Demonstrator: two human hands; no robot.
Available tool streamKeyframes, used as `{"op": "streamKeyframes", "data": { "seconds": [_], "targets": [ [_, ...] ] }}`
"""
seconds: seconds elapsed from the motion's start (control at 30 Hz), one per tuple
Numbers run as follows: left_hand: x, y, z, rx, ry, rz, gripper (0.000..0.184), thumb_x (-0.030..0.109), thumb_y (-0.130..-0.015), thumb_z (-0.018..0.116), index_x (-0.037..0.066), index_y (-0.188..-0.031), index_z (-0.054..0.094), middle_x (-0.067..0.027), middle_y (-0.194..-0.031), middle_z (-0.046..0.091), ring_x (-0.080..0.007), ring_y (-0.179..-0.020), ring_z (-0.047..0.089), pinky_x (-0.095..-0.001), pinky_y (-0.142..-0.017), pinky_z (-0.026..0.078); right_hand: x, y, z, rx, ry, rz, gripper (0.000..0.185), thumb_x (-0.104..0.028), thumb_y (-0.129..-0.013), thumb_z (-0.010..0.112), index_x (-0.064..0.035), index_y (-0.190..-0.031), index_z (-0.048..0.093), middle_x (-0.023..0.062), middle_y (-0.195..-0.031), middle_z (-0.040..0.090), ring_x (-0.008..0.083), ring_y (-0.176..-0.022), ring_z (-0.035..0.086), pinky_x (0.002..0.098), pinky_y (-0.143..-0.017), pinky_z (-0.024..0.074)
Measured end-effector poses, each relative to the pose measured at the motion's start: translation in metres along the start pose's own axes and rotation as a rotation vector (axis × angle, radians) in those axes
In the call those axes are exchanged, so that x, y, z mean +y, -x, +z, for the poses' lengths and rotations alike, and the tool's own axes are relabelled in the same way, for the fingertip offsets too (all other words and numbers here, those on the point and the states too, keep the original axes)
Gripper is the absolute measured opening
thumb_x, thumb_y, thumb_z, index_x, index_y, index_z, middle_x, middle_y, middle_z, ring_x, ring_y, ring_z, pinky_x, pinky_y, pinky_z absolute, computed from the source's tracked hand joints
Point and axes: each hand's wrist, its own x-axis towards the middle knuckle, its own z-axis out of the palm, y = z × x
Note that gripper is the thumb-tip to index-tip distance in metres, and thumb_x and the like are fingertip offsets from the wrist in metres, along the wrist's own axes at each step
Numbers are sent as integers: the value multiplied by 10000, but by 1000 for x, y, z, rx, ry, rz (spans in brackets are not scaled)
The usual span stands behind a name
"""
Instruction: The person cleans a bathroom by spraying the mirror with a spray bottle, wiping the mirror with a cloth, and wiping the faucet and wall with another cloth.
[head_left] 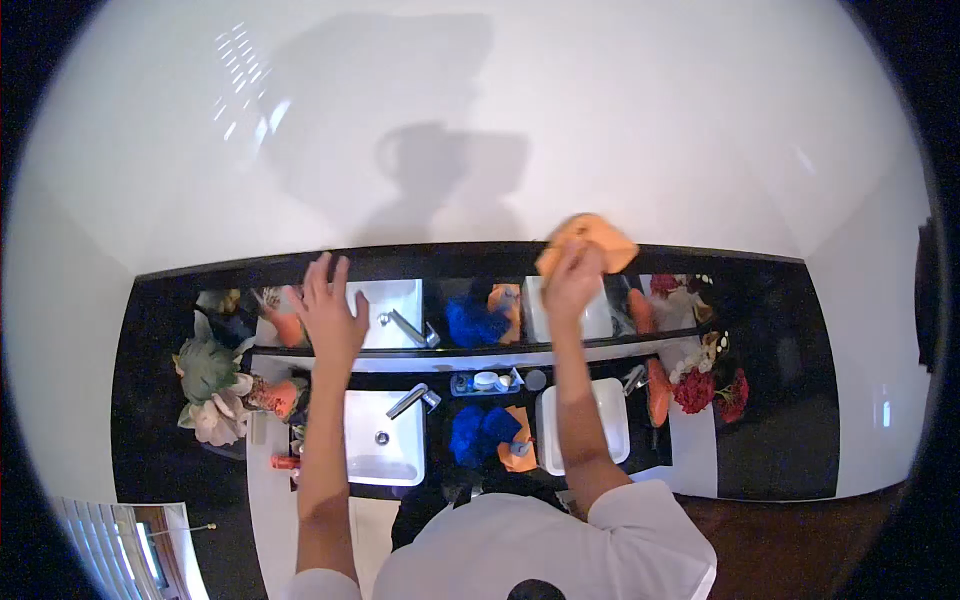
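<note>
Orange cloth (612, 240) in closed right fingers (572, 260) across black border (450, 257), left fingers (318, 282) apart.

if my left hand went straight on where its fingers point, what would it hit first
Your left hand would probably meet the black strip first, with the white wall beyond it, though depth is unclear.

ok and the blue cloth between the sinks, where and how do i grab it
Probably pinch the blue cloth by its bunched left part, from above: it lies crumpled, with loose folds to gather and nothing over it, while the orange cloth lies close on its right. The left hand looks free for it.
</note>
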Motion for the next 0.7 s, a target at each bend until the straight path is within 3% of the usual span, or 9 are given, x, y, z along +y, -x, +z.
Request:
{"op": "streamKeyframes", "data": {
  "seconds": [0.17, 0.2, 0.3, 0.37, 0.4, 0.43, 0.5, 0.63, 0.7],
  "targets": [
    [-32, 73, 11, -170, 305, -48, 462, 188, -742, 612, 131, -1192, 522, -92, -1264, 458, -307, -1215, 397, -625, -1040, 134, -123, 97, 81, -140, -44, -372, 198, -258, -866, 546, -90, -779, 606, 155, -727, 584, 298, -537, 579, 421, -472, 483],
    [-42, 85, 9, -197, 293, -81, 444, 186, -739, 619, 143, -1173, 537, -76, -1242, 479, -282, -1197, 419, -636, -1032, 135, -169, 110, 81, -409, -2, -213, 195, -261, -869, 552, -76, -850, 610, 168, -808, 584, 340, -722, 609, 437, -583, 507],
    [-88, 120, 4, -399, 448, -194, 364, 195, -751, 629, 166, -1111, 583, -28, -1167, 556, -239, -1157, 477, -636, -1006, 199, -254, 155, 129, -742, 102, -371, 257, -317, -866, 524, -93, -921, 638, 162, -984, 568, 321, -830, 606, 431, -662, 512],
    [-113, 132, -23, -411, 447, -182, 269, 197, -792, 595, 135, -1052, 621, -90, -1065, 614, -279, -1048, 552, -600, -994, 256, -296, 183, 156, -477, 86, -782, 284, -307, -838, 547, -91, -997, 638, 144, -1069, 528, 321, -1014, 519, 463, -795, 448],
    [-128, 134, -40, -470, 525, -215, 258, 174, -809, 580, 109, -1054, 625, -111, -1078, 615, -284, -1008, 572, -496, -933, 342, -325, 188, 161, -677, 126, -781, 320, -297, -814, 570, -83, -1044, 631, 137, -1129, 488, 323, -1106, 424, 481, -858, 378],
    [-141, 137, -57, -531, 614, -233, 248, 150, -827, 565, 82, -1057, 628, -132, -1091, 616, -289, -969, 593, -392, -871, 429, -330, 200, 185, -572, -29, -936, 317, -276, -796, 587, -63, -1026, 630, 136, -1120, 496, 316, -1078, 448, 462, -816, 399],
    [-157, 144, -86, -455, 755, -334, 231, 151, -832, 560, 78, -1039, 631, -152, -989, 621, -329, -907, 596, -405, -824, 462, -352, 210, 211, -701, -64, -1084, 343, -236, -782, 551, -42, -1061, 598, 161, -1189, 496, 319, -1098, 458, 446, -884, 425],
    [-183, 149, -124, -466, 837, -420, 255, 127, -872, 543, 40, -1106, 600, -140, -1102, 600, -274, -1008, 583, -347, -872, 454, -391, 233, 268, -737, -263, -921, 341, -201, -758, 556, -29, -1048, 603, 163, -1189, 497, 317, -1097, 462, 423, -887, 440],
    [-197, 145, -148, -434, 858, -438, 247, 122, -874, 544, 38, -1100, 600, -140, -1102, 599, -271, -1026, 574, -349, -880, 450, -414, 241, 290, -650, -171, -1304, 326, -190, -748, 553, -20, -1020, 610, 170, -1175, 505, 331, -1040, 509, 411, -865, 463]
  ]
}}
